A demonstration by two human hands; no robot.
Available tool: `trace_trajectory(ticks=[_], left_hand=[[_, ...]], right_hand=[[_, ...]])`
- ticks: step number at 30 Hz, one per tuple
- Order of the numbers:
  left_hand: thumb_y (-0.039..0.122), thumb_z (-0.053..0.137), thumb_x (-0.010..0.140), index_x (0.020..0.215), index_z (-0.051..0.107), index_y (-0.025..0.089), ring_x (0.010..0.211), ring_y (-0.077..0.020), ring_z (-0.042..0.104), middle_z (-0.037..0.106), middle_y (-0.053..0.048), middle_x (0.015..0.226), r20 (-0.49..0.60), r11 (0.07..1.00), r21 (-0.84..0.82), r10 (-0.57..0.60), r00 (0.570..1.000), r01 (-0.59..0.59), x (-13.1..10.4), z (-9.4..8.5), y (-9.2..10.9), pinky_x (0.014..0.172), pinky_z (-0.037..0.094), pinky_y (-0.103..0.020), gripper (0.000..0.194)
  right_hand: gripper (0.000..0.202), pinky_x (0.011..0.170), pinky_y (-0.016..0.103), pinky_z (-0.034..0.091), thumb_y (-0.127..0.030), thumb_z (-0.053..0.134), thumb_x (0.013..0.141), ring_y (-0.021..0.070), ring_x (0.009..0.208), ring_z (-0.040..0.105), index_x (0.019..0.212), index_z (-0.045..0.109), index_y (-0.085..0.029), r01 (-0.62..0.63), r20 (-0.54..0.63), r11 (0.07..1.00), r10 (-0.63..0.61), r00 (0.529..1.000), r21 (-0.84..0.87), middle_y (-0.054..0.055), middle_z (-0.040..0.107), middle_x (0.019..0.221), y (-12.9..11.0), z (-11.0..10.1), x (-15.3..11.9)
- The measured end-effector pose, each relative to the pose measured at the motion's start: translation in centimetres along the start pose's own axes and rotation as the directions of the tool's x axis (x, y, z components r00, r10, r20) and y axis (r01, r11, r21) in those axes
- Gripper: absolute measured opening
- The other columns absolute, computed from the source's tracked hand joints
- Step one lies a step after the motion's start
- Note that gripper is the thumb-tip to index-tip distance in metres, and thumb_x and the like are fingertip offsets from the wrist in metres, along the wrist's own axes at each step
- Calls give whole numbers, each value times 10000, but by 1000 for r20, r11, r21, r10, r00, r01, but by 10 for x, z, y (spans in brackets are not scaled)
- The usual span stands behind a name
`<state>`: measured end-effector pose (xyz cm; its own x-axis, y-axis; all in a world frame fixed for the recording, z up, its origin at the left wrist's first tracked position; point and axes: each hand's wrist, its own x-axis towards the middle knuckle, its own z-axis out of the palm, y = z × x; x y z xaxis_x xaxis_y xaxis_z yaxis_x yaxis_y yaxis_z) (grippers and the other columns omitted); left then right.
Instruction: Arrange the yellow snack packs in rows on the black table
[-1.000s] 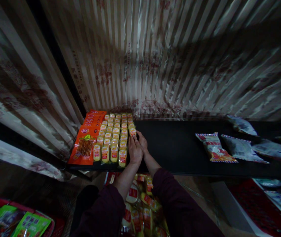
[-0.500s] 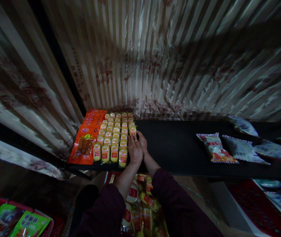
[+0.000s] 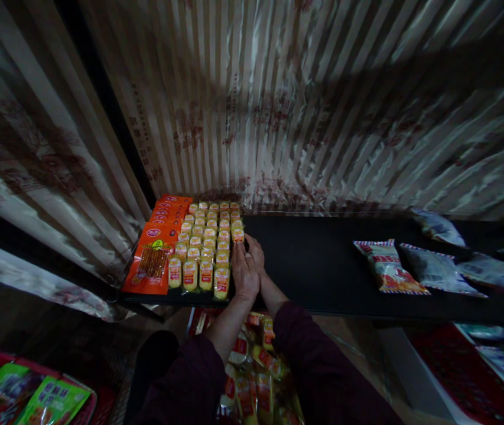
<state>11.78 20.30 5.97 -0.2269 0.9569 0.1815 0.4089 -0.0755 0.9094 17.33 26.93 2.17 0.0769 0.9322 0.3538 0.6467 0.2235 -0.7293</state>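
Rows of small yellow packaged cakes stand upright on the black shelf. At the right end of these rows, my left hand has its fingers stretched forward along the side of the rightmost row. Close beside it, touching it, is my right hand, its fingertips near the front cake of the rightmost row. Whether the right fingers grip that cake is hidden. Orange snack packs line the left side of the cakes.
Chip-like bags lie on the shelf's right part. Below the shelf, a container holds loose yellow cakes. A red basket with green packs is at lower left, a red crate at lower right. Patterned sheeting hangs behind.
My left hand has shifted slightly right, its fingers now straighter and lying closer to my right hand. The rightmost front cake sits slightly farther back, level with its neighbours.
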Motion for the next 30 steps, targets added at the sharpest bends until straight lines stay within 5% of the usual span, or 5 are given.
trace_trajectory(ticks=[21,30], left_hand=[[275,261,902,1354,403,69,1388,-226,244,361,-167,1454,-30,999,25,34,999,-33,-2,9,-7,1146,208,-428,516],[304,282,896,1322,436,58,1358,-237,308,399,-189,1423,10,999,39,20,1000,-20,-25,-2,1,1131,238,-430,515]], right_hand=[[390,961,414,425,-313,447,819,239,1105,549,1177,568,-218,-31,-23,995,33,999,91,88,634,1143,-3,-10,-6],[433,966,421,436,-332,474,793,237,1068,566,1164,575,-132,-85,-21,994,87,996,67,137,615,1164,4,-21,-28]])
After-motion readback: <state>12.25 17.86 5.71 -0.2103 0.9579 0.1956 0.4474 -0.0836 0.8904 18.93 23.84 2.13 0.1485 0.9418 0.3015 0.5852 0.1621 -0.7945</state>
